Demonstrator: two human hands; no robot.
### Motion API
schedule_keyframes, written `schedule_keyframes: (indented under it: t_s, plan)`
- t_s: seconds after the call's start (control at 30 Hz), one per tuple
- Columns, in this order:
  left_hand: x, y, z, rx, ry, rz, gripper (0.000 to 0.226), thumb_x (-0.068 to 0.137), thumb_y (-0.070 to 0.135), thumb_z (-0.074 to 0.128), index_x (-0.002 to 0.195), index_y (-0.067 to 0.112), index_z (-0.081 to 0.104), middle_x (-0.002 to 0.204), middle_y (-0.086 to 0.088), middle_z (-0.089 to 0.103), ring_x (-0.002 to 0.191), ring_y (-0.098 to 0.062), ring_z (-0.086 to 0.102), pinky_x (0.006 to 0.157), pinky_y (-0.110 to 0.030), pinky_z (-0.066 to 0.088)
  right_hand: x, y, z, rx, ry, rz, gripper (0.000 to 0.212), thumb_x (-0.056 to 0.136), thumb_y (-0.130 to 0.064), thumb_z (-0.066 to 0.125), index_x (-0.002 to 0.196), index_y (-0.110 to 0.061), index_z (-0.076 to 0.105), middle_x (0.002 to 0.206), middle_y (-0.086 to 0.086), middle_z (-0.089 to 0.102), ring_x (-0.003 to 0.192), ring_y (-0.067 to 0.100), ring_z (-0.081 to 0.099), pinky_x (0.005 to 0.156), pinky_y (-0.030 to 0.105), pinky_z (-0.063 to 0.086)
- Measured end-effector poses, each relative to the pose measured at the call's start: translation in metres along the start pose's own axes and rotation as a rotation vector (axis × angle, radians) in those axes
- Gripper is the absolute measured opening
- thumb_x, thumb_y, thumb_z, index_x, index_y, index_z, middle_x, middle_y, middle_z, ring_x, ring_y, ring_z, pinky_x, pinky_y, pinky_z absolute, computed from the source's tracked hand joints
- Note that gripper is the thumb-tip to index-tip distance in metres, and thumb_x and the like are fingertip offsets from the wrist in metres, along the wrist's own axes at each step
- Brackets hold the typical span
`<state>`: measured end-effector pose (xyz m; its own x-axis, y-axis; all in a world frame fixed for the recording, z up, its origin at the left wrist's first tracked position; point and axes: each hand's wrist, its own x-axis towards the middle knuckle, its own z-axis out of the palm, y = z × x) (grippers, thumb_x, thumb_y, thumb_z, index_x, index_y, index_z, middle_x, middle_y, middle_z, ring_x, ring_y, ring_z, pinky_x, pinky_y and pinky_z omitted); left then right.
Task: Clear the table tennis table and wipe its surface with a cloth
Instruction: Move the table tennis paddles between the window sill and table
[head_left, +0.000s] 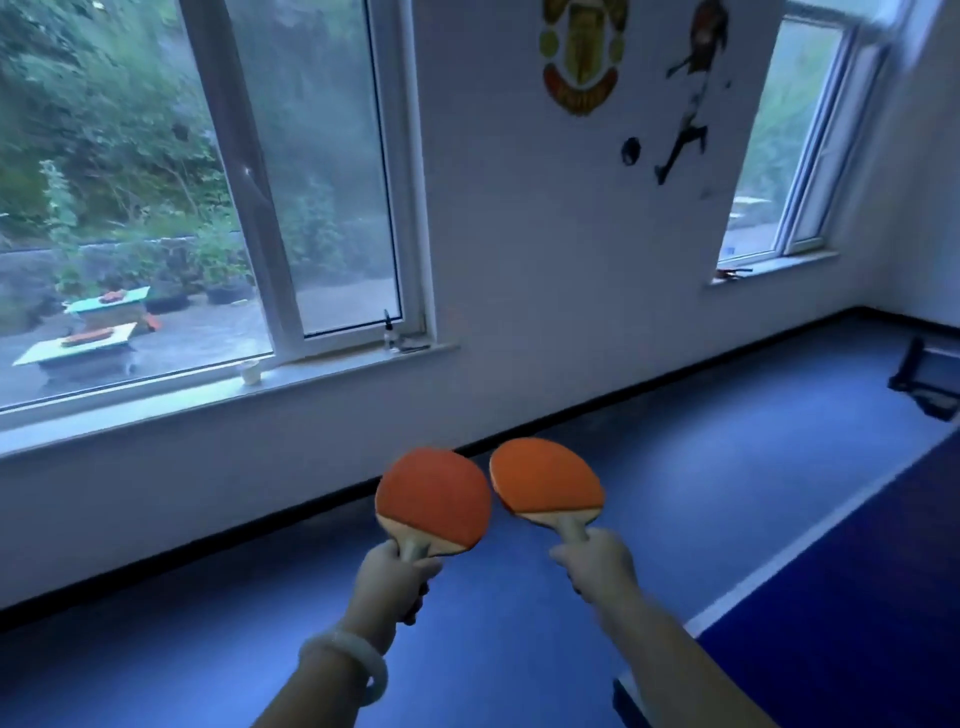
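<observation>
My left hand (387, 582) grips the handle of an orange-faced table tennis paddle (434, 499), held upright over the blue floor. My right hand (597, 564) grips a second orange paddle (545, 478), tilted to the left, its blade almost touching the first. A pale bangle sits on my left wrist. The dark blue table tennis table (857, 597) with its white edge line lies at the lower right, and the net clamp (924, 379) stands at its far side. No cloth is in view.
A white wall with a large window and a long sill (208, 400) faces me; a small cup (250, 372) and a little bottle (389, 335) stand on the sill. A second window sill (769, 270) is at the far right. Blue floor runs between wall and table.
</observation>
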<state>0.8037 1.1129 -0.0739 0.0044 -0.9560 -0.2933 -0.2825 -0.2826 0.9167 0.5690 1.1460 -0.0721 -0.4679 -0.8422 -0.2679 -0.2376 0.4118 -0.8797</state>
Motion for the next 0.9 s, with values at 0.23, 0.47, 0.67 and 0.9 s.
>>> schedule_keyframes:
  t_s: [0.23, 0.47, 0.67, 0.9]
  plan:
    - [0.185, 0.084, 0.066, 0.04, -0.097, 0.041, 0.016, 0.083, 0.009, 0.068, 0.079, 0.008, 0.052, 0.047, 0.0, 0.048, 0.035, -0.012, 0.039, 0.037, -0.022, 0.031, 0.192, -0.059, -0.002, 0.04, 0.123, 0.028, 0.014, 0.082, -0.014, 0.067, 0.075, -0.007, 0.057, 0.065, 0.007, 0.054, 0.056, 0.022, 0.047, 0.051, 0.026, 0.031]
    - [0.346, 0.154, 0.127, 0.049, -0.172, -0.009, 0.021, 0.084, 0.009, 0.07, 0.077, 0.009, 0.05, 0.051, -0.002, 0.047, 0.03, -0.01, 0.038, 0.035, -0.019, 0.031, 0.336, -0.102, -0.008, 0.101, 0.194, 0.078, 0.013, 0.08, -0.013, 0.066, 0.08, -0.009, 0.054, 0.071, 0.007, 0.054, 0.059, 0.022, 0.047, 0.054, 0.027, 0.034]
    - [0.486, 0.21, 0.197, 0.105, -0.335, 0.023, 0.017, 0.084, 0.009, 0.069, 0.08, 0.009, 0.053, 0.053, -0.001, 0.047, 0.036, -0.011, 0.039, 0.037, -0.02, 0.032, 0.464, -0.121, -0.015, 0.116, 0.332, 0.167, 0.011, 0.081, -0.015, 0.065, 0.081, -0.008, 0.057, 0.071, 0.007, 0.057, 0.059, 0.022, 0.048, 0.053, 0.026, 0.034]
    - [0.625, 0.296, 0.292, 0.214, -0.525, 0.14, 0.011, 0.085, 0.007, 0.067, 0.083, 0.008, 0.056, 0.054, -0.003, 0.048, 0.039, -0.013, 0.041, 0.037, -0.021, 0.035, 0.575, -0.143, -0.052, 0.213, 0.509, 0.278, 0.011, 0.079, -0.008, 0.065, 0.075, -0.009, 0.055, 0.06, 0.004, 0.049, 0.051, 0.018, 0.041, 0.048, 0.025, 0.03]
